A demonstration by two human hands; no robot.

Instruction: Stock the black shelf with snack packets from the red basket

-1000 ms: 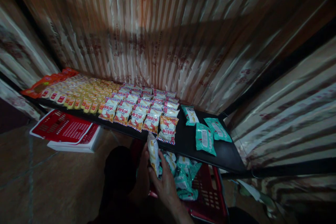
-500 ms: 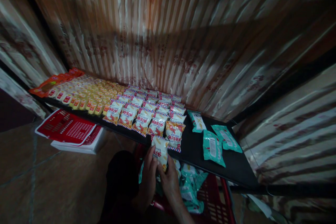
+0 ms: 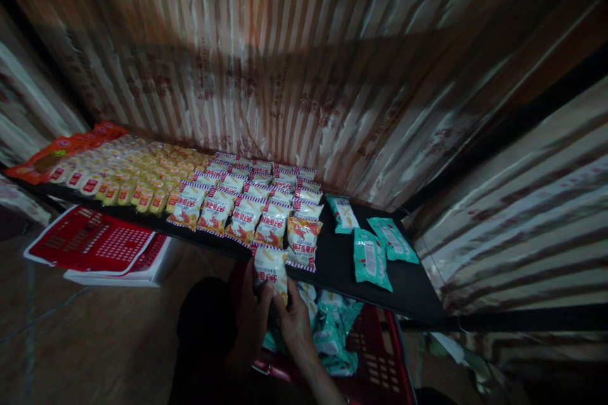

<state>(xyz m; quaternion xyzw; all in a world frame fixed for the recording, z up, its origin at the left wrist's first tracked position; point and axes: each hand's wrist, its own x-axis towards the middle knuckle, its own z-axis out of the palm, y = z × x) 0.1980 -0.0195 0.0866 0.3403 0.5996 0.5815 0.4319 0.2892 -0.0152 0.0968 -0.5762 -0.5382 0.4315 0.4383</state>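
Note:
Between my left hand and my right hand is a small white and orange snack bag with red lettering. Fingers of both hands are closed on its lower part and sides. It is held just in front of the edge of the black shelf. Right behind it, rows of matching snack bags stand on the shelf, with one orange-topped snack bag at the front right of the rows. Below my hands, a red shopping basket holds several green packets.
Three green packets lie on the shelf's right part. Yellow and white wrapped snacks fill its left, beside orange packages. A red basket-patterned sheet rests on a white box on the floor. Pleated curtain hangs behind.
The view has shifted slightly, so the shelf and its goods appear further left. Both hands still hold the same snack bag before the shelf edge.

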